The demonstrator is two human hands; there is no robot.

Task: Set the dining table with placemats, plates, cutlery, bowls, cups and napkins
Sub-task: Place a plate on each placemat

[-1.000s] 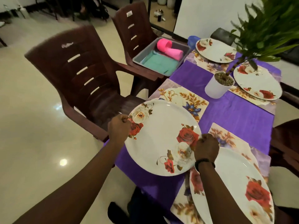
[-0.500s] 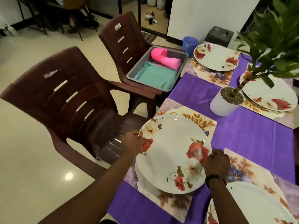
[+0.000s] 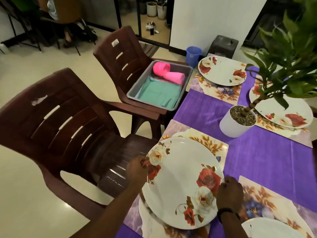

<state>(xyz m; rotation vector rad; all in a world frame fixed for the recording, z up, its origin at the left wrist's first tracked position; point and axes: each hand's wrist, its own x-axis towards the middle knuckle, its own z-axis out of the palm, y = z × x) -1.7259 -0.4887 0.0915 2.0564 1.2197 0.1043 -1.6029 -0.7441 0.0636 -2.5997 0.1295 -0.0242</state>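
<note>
Both hands pinch the rim of a floral dinner plate (image 3: 181, 179), left hand (image 3: 136, 170) at its left side, right hand (image 3: 229, 192) at its right. The plate lies over a floral placemat (image 3: 204, 143) at the tabletop's left edge, between the hands.

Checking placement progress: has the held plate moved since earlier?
Yes. The plate shifted away from the person over its placemat, whose near edge now shows.

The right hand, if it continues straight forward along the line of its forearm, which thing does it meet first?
Probably the white plant pot: the right hand points up-table across bare purple tablecloth. Depth is unclear.
</note>
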